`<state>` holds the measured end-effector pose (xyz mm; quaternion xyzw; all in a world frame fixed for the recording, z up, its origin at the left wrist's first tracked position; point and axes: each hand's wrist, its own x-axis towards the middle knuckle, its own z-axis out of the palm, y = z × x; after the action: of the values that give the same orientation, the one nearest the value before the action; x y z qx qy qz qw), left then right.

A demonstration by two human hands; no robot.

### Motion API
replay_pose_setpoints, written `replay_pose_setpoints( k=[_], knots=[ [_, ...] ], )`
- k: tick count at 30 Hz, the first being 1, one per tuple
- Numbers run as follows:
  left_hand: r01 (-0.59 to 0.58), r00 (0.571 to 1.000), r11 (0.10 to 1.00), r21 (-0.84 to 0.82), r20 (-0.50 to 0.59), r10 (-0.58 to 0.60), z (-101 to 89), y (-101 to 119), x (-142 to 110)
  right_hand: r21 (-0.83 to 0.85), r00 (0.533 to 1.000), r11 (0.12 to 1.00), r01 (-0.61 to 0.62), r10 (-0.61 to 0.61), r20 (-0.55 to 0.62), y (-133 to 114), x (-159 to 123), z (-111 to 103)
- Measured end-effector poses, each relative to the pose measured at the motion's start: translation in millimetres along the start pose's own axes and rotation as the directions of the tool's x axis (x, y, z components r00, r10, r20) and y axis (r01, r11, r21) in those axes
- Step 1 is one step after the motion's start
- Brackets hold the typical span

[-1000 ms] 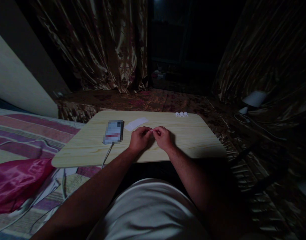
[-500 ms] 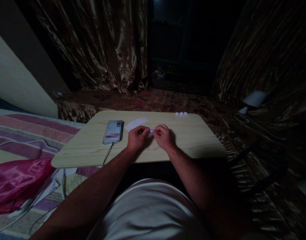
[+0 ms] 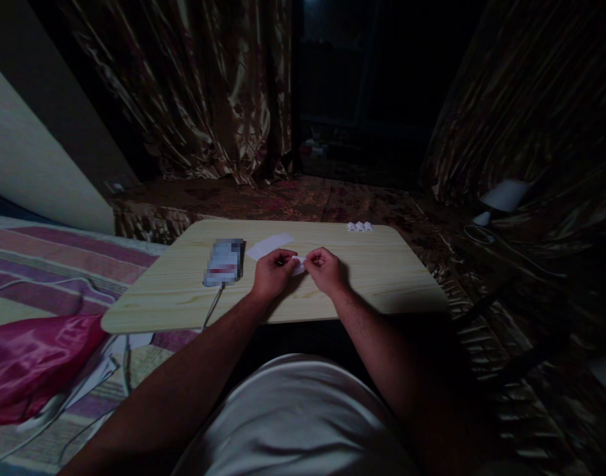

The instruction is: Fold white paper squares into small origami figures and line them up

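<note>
Between my two hands, over the middle of the small wooden table (image 3: 382,284), is a small folded piece of white paper (image 3: 298,266). My left hand (image 3: 273,272) pinches its left side between thumb and fingers. At its right side, my right hand (image 3: 325,270) is closed in a pinch too. The fingers partly cover the paper, so its exact folds cannot be made out. Flat white paper strips (image 3: 271,245) lie just beyond my left hand. Three small folded white paper shapes (image 3: 359,227) sit in a row at the far right edge of the table.
A phone (image 3: 224,261), blurred out, lies left of my hands with a white cable (image 3: 212,308) running off the near edge. Left of the table are a striped bed cover (image 3: 134,264) and a pink satiny cloth (image 3: 39,363). A white lamp (image 3: 505,196) stands at right.
More of the white paper now shows between my hands; earlier only a tiny bit was visible at the fingertips. My fingertips have drawn slightly apart. Everything else has stayed in place.
</note>
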<state>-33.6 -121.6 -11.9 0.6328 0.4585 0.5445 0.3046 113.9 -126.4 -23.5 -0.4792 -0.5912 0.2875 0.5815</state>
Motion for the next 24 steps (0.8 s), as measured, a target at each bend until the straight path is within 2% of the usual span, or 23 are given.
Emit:
replay_pose_setpoints(
  k=[7, 24],
  knots=[
    [0.035, 0.999, 0.998, -0.047, -0.034, -0.037, -0.9, 2.0, 1.0, 0.195, 0.987, 0.971, -0.141, 0.123, 0.103, 2.9, 1.4, 0.2],
    [0.060, 0.998, 0.994, -0.086, -0.017, -0.061, -2.0, 1.7, 1.0, 0.183, 0.981, 0.966, -0.182, 0.166, 0.096, -3.2, 0.9, 2.6]
  ],
)
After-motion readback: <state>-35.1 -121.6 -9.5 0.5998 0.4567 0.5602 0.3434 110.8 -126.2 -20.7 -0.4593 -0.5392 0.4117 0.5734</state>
